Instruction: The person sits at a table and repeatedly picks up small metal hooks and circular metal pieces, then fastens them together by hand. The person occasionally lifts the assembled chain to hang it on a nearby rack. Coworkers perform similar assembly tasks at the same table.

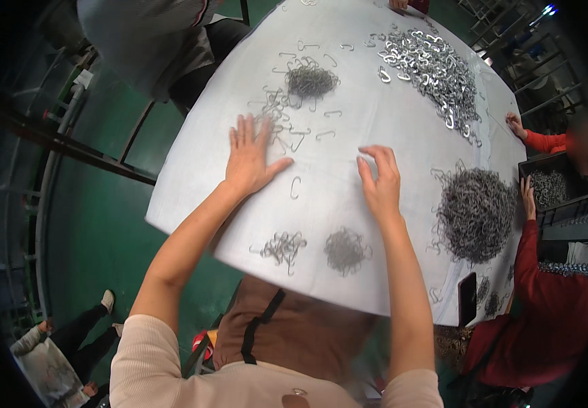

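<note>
My left hand [246, 160] lies flat on the white table with its fingers spread. Its fingertips touch or nearly touch a loose scatter of thin wire hooks [277, 107]. Beyond them is a small heap of the same hooks [312, 80]. My right hand [381, 182] hovers over or rests on the table, fingers bent and thumb apart from the index finger; I see nothing in it. Between the hands, nearer me, lies a single bent hook [295, 188]. Two small heaps, one of looser hooks [284, 248] and one of denser hooks [346, 251], sit by the near edge.
A large dark pile of hooks [478, 216] is at right, and shiny metal links [437, 75] spread at far right. A phone [467, 299] lies at the near right edge. Co-workers sit around the white table [192, 183]; one touches a dark crate [546, 216] of metal parts.
</note>
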`<state>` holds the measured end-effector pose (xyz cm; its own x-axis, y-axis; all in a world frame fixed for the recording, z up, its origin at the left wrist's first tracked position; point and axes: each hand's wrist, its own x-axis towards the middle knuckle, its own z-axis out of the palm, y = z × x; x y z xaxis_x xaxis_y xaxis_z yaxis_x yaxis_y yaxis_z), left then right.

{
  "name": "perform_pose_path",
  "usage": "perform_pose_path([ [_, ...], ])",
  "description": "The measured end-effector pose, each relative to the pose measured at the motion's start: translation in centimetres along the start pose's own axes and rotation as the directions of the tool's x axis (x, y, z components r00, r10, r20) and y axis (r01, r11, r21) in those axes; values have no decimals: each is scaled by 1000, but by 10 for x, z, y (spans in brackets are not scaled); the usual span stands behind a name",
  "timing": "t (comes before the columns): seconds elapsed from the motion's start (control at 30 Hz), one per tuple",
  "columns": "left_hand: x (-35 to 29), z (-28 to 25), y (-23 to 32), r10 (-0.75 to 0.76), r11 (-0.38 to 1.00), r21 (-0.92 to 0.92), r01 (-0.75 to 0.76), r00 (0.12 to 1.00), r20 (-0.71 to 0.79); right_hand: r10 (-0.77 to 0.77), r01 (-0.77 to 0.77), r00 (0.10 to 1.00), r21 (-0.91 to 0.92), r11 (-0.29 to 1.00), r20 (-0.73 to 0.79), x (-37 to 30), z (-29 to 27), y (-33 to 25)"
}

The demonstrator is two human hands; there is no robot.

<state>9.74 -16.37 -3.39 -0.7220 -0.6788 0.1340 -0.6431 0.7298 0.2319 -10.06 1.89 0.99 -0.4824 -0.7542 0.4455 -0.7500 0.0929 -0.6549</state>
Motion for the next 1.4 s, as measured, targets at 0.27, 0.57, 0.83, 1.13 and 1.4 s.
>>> perform_pose_path([
  [0.27,124,27,-30,-156,982,-126,140,980,-126,70,-66,997,-93,993,40,170,123,100],
  [0.57,235,42,-54,44,936,-342,-87,990,-132,-57,-12,841,123,992,538,276,182,97],
  [0.83,138,33,1,176,796,-565,-218,976,-129,-192,68,908,321,945,373,153,111,89],
  [1.13,84,78,224,61,583,-787,-202,977,-206,190,-183,949,50,982,-250,-5,-46,76],
  [1.4,47,83,338,504,668,-711,-220,837,214,335,-333,798,98,938,-501,-143,-115,34],
])
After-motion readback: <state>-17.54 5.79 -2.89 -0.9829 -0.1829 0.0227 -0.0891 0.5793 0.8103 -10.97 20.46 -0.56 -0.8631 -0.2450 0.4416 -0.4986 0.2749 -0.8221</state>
